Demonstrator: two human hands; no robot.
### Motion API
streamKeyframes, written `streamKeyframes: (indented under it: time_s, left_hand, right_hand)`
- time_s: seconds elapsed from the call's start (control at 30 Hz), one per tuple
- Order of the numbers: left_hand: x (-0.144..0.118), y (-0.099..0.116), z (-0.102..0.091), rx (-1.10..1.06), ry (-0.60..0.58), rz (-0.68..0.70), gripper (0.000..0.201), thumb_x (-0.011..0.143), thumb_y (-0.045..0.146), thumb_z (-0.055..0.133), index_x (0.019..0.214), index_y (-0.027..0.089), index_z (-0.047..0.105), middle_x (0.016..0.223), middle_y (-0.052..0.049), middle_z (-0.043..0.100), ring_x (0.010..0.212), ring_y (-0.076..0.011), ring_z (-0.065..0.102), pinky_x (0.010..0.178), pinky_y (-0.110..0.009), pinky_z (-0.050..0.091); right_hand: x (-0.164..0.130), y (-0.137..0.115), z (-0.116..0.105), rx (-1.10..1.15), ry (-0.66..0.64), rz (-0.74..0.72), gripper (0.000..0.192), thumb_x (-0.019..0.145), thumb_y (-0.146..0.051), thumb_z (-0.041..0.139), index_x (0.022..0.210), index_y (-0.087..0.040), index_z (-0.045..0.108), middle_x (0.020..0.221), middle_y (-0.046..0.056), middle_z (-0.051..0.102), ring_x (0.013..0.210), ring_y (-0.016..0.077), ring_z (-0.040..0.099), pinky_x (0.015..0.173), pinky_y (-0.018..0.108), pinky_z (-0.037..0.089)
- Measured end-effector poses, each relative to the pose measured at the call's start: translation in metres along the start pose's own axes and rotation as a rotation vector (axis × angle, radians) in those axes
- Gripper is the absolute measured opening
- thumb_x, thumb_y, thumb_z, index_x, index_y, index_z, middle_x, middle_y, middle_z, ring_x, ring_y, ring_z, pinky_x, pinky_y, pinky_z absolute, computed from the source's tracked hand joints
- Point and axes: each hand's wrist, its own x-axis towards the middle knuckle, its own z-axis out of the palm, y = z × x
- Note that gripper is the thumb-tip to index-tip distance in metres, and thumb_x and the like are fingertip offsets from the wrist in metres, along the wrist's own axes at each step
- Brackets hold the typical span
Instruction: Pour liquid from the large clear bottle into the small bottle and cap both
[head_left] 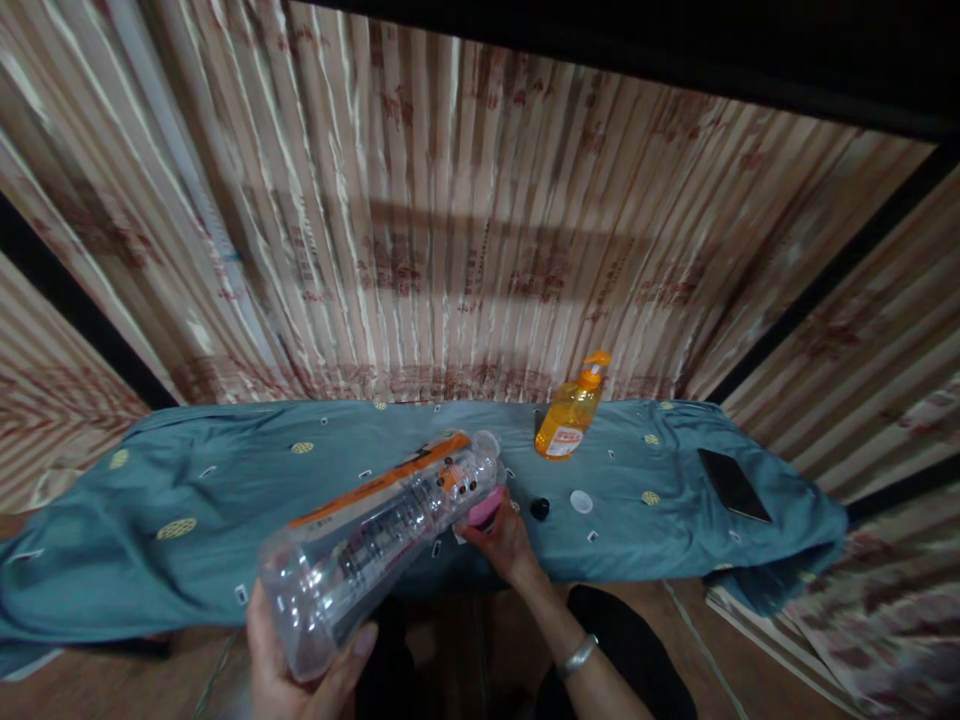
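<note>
Left hand (300, 665) at 7 o'clock of frame, wrapped around the base of a large clear plastic bottle (382, 535), thumb visible along its lower side. Bottle empty, held tilted, base near the camera, neck pointing toward 1 o'clock over the table edge. Label on bottle: orange stripe along the top, dark print below; text too blurred to read, no brand legible.

Right hand (504, 540) just below center, fingers closed on a pink cap-like object (484, 508) right by the bottle's neck. Cannot tell if the pink piece touches the neck. Silver bracelet (577, 655) on the right wrist.

Hands apart, one at each end of the bottle.

Table covered with teal cloth (187, 470), small yellow round motifs and tiny white marks on it. At 1 o'clock from the right hand: orange pump bottle (570, 415), upright, orange liquid, white-and-red label, writing unreadable. Between the pump bottle and the right hand, on the cloth: small black cap (539, 508) and small white cap (581, 501), side by side, near but not touching. At 3 o'clock, well apart: dark flat phone (733, 484) lying near the cloth's right end.

Behind the table, pleated beige curtain (450, 230) with reddish printed patterns; print looks like characters, not legible.
</note>
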Motion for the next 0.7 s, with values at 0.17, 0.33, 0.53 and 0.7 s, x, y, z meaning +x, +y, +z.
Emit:
streamKeyframes:
  time_s: [0.17,0.33,0.53,0.7]
  left_hand:
    - [0.002,-0.004,-0.002,-0.004,-0.006,0.053,0.111,0.054,0.045,0.095,0.150,0.024,0.045,0.143,-0.014,0.061,0.142,-0.0441,0.049,0.120,-0.058,0.038]
    - [-0.001,-0.002,0.001,-0.049,-0.008,0.072,0.107,0.056,0.042,0.094,0.150,0.025,0.045,0.150,-0.014,0.056,0.144,-0.0446,0.047,0.117,-0.058,0.043]
    - [0.000,0.001,0.001,-0.029,-0.009,0.083,0.107,0.055,0.043,0.094,0.149,0.024,0.046,0.148,-0.013,0.057,0.145,-0.0452,0.045,0.118,-0.059,0.042]
    - [0.007,-0.005,-0.011,0.034,-0.023,0.026,0.109,0.052,0.044,0.095,0.148,0.023,0.048,0.145,-0.013,0.059,0.142,-0.0448,0.048,0.120,-0.058,0.039]
  right_hand:
    - [0.000,0.004,0.001,-0.010,-0.002,-0.022,0.070,0.060,-0.035,0.089,0.122,-0.018,0.061,0.107,0.013,0.078,0.104,0.0362,0.075,0.089,0.044,0.061]
    - [0.001,0.009,0.004,0.002,0.016,-0.040,0.070,0.060,-0.036,0.089,0.122,-0.020,0.061,0.108,0.013,0.078,0.106,0.0363,0.075,0.091,0.046,0.060]
    - [0.000,0.004,0.001,0.020,-0.034,0.004,0.072,0.063,-0.036,0.086,0.125,-0.015,0.056,0.114,0.017,0.076,0.108,0.0354,0.074,0.096,0.046,0.059]
    - [0.000,0.004,0.002,0.043,-0.027,0.002,0.070,0.063,-0.033,0.087,0.125,-0.017,0.056,0.111,0.013,0.077,0.104,0.0333,0.075,0.094,0.044,0.060]
